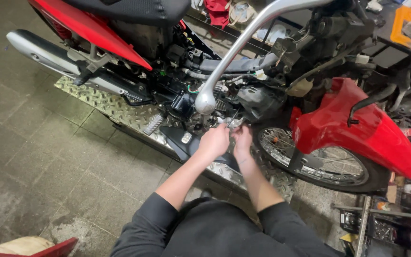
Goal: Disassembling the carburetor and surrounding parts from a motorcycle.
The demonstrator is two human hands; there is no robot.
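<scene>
**Both hands in at the engine**

Fingers curl tight around a thin metal tool (233,117), left hand (213,141) and right hand (241,139) side by side, touching. The tool's tip pokes into the engine (243,102) of the red motorcycle (357,128), just below the silver handlebar end (205,101), above the checker-plate ramp (120,108).

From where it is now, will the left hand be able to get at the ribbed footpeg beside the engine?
Probably yes. The left hand sits at the engine, the footpeg lies just to its left over the diamond-plate stand, and nothing crosses the gap between them.
</scene>
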